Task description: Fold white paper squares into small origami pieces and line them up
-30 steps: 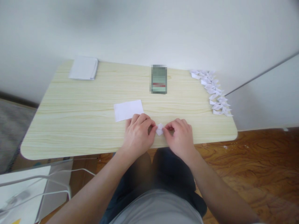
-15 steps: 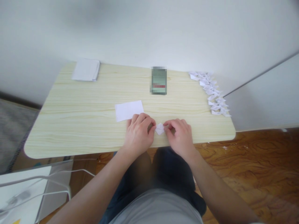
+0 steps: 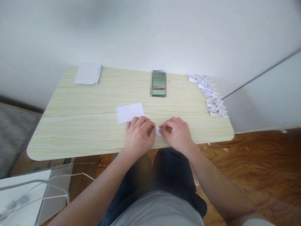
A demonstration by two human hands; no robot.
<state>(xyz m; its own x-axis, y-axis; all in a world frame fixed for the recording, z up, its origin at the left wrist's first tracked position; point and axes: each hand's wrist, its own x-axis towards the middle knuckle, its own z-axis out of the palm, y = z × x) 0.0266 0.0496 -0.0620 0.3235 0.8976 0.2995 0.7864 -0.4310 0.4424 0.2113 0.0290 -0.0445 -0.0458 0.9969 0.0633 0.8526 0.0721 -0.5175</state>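
Near the table's front edge, a small folded white paper (image 3: 157, 131) sits between my two hands. The thumb and forefinger of my left hand (image 3: 140, 135) pinch its left side. On its right side, my right hand (image 3: 176, 134) pinches it with thumb and forefinger. My fingertips cover part of the folds. A flat white sheet of paper (image 3: 130, 113) lies just beyond my left hand, its near edge partly hidden by the fingers.
Several small folded paper figures (image 3: 208, 94) line the table's right end. A stack of white paper (image 3: 87, 74) lies at the back left. A blurred green rectangular object (image 3: 159, 83) rests at the back middle of the wooden table (image 3: 70, 125). White cables (image 3: 58, 185) hang lower left.
My right hand has moved left, closer to my left hand, and less of the folded paper shows between them. The view has shifted slightly.
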